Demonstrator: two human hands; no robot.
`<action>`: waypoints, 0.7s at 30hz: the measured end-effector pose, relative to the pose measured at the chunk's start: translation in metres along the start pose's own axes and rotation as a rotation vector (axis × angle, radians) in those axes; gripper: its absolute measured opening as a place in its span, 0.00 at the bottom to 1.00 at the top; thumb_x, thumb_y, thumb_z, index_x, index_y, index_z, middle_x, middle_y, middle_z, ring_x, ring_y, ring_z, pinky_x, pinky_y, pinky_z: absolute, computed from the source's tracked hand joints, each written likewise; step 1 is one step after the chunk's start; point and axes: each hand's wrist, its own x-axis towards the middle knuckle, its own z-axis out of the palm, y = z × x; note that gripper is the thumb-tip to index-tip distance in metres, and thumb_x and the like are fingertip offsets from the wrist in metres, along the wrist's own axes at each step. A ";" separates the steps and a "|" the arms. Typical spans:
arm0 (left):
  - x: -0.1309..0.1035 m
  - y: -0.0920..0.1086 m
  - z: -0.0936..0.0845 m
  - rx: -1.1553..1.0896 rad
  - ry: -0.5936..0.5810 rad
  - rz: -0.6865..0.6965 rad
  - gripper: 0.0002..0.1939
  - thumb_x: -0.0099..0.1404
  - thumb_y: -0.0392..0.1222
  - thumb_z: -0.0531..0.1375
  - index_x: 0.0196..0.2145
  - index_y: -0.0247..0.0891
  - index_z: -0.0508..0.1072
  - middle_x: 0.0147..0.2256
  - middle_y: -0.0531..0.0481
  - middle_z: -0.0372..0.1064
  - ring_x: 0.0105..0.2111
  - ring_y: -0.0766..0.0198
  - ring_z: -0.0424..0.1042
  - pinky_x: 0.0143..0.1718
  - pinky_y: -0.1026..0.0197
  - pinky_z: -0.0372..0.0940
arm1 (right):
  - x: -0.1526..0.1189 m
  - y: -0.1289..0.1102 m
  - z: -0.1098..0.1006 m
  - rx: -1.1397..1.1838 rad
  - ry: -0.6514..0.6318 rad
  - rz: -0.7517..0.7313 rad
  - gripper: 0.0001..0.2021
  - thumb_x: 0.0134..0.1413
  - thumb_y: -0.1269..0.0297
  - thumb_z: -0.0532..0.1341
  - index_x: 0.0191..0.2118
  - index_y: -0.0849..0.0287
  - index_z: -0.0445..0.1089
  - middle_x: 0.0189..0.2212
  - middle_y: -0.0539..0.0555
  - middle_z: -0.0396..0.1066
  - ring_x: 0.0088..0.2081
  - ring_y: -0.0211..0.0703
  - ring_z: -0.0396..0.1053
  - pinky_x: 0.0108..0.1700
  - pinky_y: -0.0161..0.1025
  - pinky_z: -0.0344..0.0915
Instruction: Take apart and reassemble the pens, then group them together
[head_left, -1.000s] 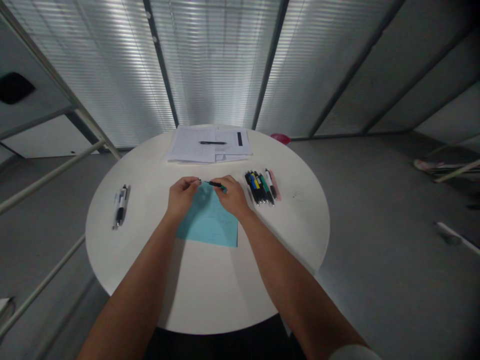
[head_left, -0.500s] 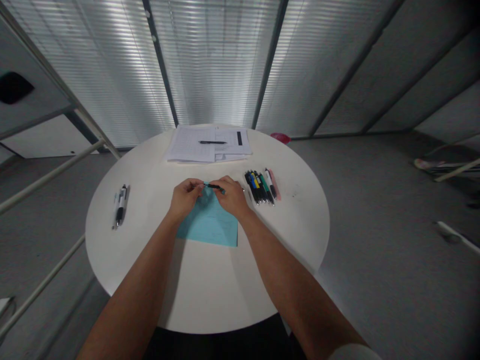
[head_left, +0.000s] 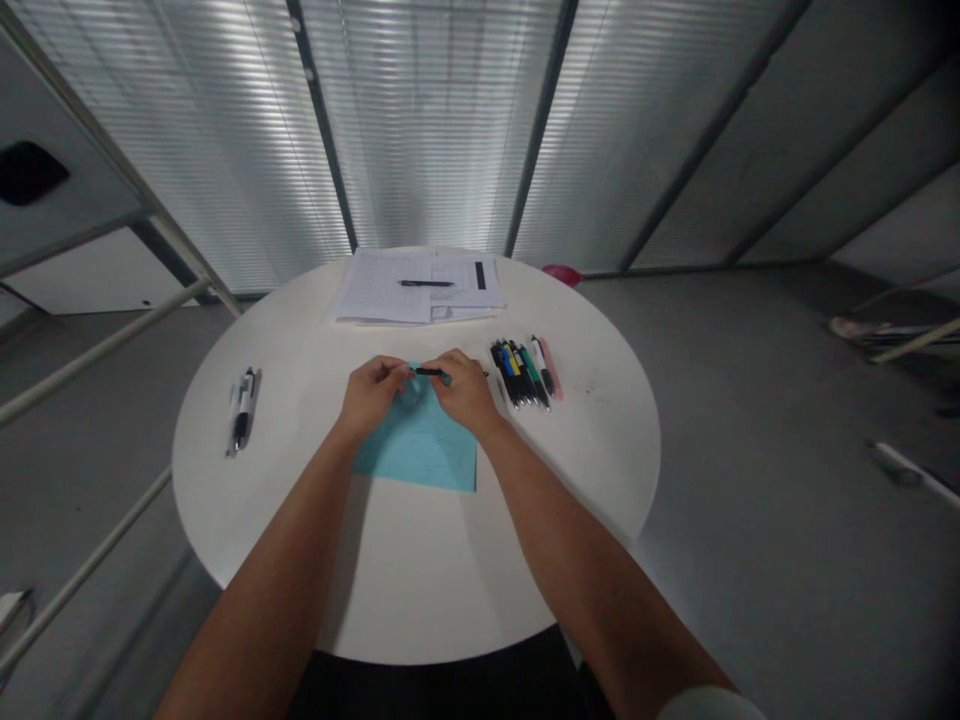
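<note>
Above the blue sheet of paper [head_left: 420, 450], both my hands meet at a black pen [head_left: 428, 371]. My right hand [head_left: 463, 388] is closed around the pen's body, and part of the barrel is hidden by the fingers. My left hand [head_left: 369, 393] pinches at the pen's left end; whether its fingertips hold a separate small part there is too small to tell. To the right of my right hand lies a row of several pens [head_left: 521, 373] with black, blue, yellow, green and white parts.
Stacked printed papers [head_left: 382, 290] lie at the table's far side with another black pen [head_left: 426, 283] on top. White-and-black pens [head_left: 242, 410] rest at the left of the round white table [head_left: 420, 580]. Metal rails [head_left: 105, 348] stand left; blinds [head_left: 435, 130] hang behind.
The black pen has levelled slightly, and its left end is now closer to my left fingertips. Both hands stay over the blue paper; the other things have not moved.
</note>
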 end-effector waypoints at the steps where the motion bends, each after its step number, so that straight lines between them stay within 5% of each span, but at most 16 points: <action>1: 0.000 -0.001 0.000 0.001 0.008 0.003 0.12 0.57 0.49 0.63 0.31 0.36 0.74 0.29 0.46 0.74 0.24 0.65 0.68 0.29 0.61 0.63 | 0.000 0.000 0.000 0.022 0.003 -0.003 0.11 0.57 0.71 0.59 0.42 0.53 0.75 0.39 0.51 0.72 0.44 0.42 0.69 0.50 0.42 0.62; 21: 0.000 0.001 -0.002 -0.046 0.027 -0.030 0.13 0.54 0.48 0.65 0.33 0.36 0.76 0.23 0.49 0.69 0.23 0.65 0.66 0.29 0.60 0.62 | 0.000 -0.004 -0.001 0.091 0.030 -0.002 0.10 0.54 0.73 0.59 0.40 0.55 0.73 0.39 0.52 0.72 0.44 0.41 0.70 0.50 0.40 0.65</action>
